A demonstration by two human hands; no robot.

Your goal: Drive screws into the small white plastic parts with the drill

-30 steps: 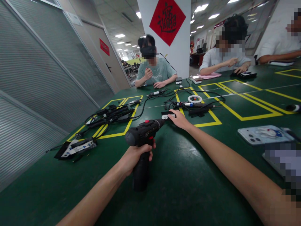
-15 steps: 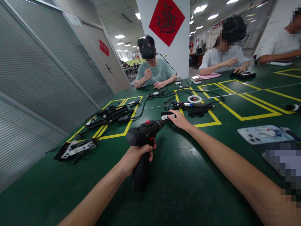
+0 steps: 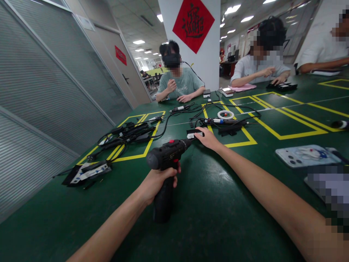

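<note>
My left hand (image 3: 162, 182) is wrapped round the grip of a black cordless drill (image 3: 169, 154) with red buttons. The drill stands upright over the green table, its chuck pointing forward and right. Just past the chuck, a small black piece with a white label (image 3: 194, 134) lies on the table, and my right hand (image 3: 207, 139) grips its right end. The drill's tip is close to this piece; whether they touch I cannot tell. My right fingertips are partly hidden behind it.
Tangled black cables and tools (image 3: 131, 133) lie at left, near a labelled black packet (image 3: 87, 173). A white tape ring (image 3: 225, 115) and a soldering iron (image 3: 218, 121) lie beyond my right hand. A phone (image 3: 308, 155) rests at right. Several people sit across the table (image 3: 207, 218).
</note>
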